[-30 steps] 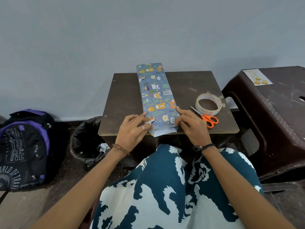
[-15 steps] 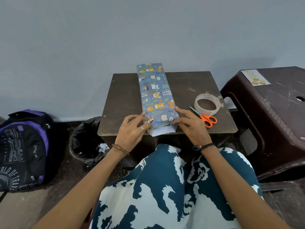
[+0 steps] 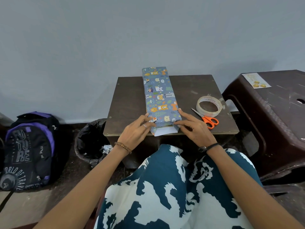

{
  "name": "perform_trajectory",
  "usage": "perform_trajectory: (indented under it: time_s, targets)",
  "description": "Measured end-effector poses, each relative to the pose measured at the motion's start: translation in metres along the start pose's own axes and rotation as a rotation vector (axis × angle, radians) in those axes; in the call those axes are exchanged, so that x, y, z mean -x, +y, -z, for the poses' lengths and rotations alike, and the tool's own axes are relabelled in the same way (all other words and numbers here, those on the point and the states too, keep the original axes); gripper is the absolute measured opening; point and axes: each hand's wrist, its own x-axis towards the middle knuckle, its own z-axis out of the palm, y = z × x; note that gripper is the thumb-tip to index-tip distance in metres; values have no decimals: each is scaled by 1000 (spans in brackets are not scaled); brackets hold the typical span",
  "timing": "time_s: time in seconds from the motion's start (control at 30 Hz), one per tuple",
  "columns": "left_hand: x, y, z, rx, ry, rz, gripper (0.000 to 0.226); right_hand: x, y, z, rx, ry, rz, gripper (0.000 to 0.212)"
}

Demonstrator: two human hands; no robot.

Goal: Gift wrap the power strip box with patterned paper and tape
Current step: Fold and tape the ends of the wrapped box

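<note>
A long box wrapped in blue animal-patterned paper (image 3: 159, 96) lies lengthwise on a small dark table (image 3: 128, 103), its far end past the table's back edge. At the near end the paper's white inside flap (image 3: 165, 130) sticks out over the front edge. My left hand (image 3: 137, 131) presses the near left corner of the wrapping with straight fingers. My right hand (image 3: 194, 128) presses the near right corner, one finger laid along the box's side. A roll of clear tape (image 3: 209, 106) and orange-handled scissors (image 3: 208, 120) lie to the right of the box.
A dark brown plastic stool (image 3: 272, 116) stands close on the right, with a small printed card (image 3: 256, 80) on top. A black bin (image 3: 90, 142) sits left of the table, and a black and purple backpack (image 3: 28, 151) lies further left. A wall is right behind.
Both hands stay at the near end of the box; the fingers have shifted slightly along the corners, folding the paper sides inward. The box has not moved.
</note>
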Motion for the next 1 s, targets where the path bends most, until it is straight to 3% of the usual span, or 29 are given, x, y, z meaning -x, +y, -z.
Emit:
perform_trajectory:
  time_s: [0.23,0.53,0.73,1.0]
  targets:
    - [-1,-4,3,-33,-30,-57,24,7,4,7,136,-181,24,49]
    - [4,-2,2,11,-25,-24,30,7,-2,-2,231,-8,105,32]
    - [5,0,1,17,-44,14,39,4,-8,-9,277,123,167,9]
    - [6,4,-9,-54,57,37,29,4,-13,-14,274,205,133,4]
